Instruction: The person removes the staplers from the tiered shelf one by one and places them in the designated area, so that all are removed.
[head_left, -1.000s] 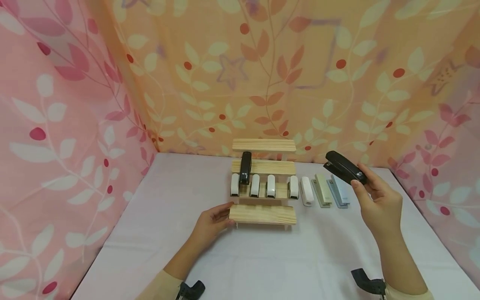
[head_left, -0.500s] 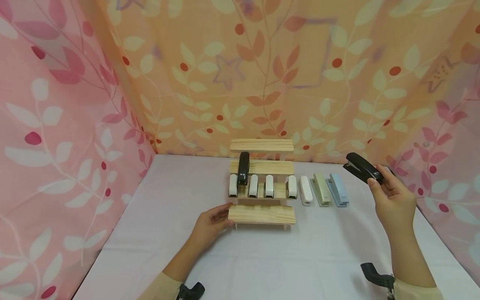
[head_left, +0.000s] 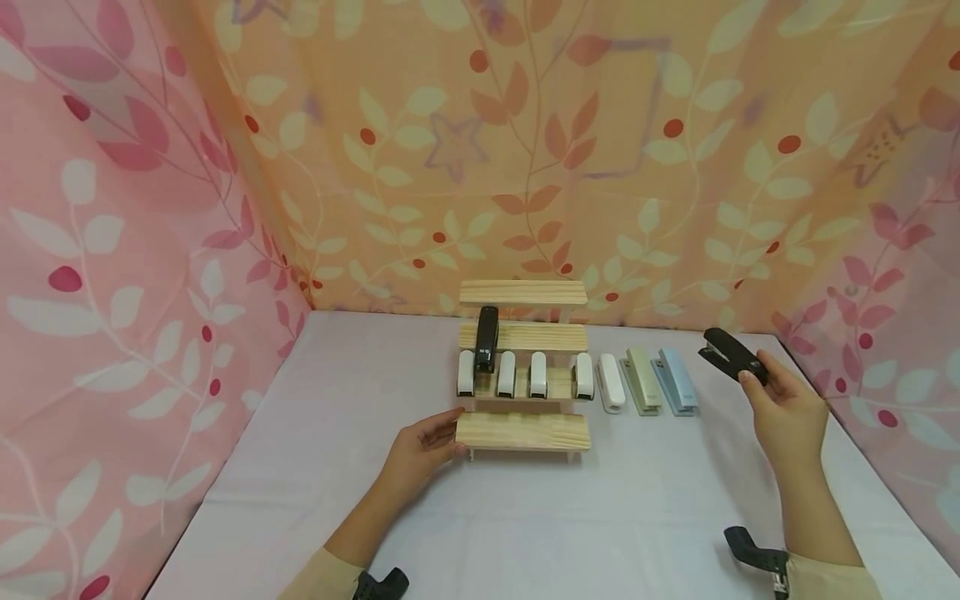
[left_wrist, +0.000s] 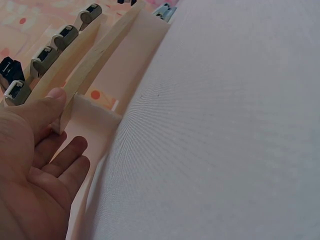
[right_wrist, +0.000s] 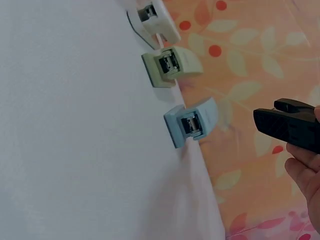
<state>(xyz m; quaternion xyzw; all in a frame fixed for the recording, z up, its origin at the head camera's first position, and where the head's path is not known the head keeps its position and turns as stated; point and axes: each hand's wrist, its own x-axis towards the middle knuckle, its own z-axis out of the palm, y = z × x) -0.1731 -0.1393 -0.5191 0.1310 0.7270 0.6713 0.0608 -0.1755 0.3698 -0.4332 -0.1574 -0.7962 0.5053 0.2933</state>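
In the head view my right hand [head_left: 790, 417] grips a black stapler [head_left: 733, 356] by one end, held up at the right. The right wrist view shows the same black stapler [right_wrist: 287, 122] with my fingers under it. My left hand [head_left: 422, 450] pinches the left end of the lowest board of a tiered wooden display rack [head_left: 522, 431], thumb on top in the left wrist view. Several white staplers [head_left: 537, 374] stand on the rack's second tier from the bottom. Another black stapler [head_left: 487, 339] sits higher up, at the left.
To the right of the rack, a white stapler [head_left: 611, 383], a pale green stapler [head_left: 641, 382] and a light blue stapler [head_left: 676, 382] stand in a row on the white-covered table [head_left: 570, 533]. Floral curtains [head_left: 465, 167] enclose the back and sides.
My right hand has carried the black stapler to the right, away from the rack, and lowered it slightly. My left hand has kept its hold on the rack.
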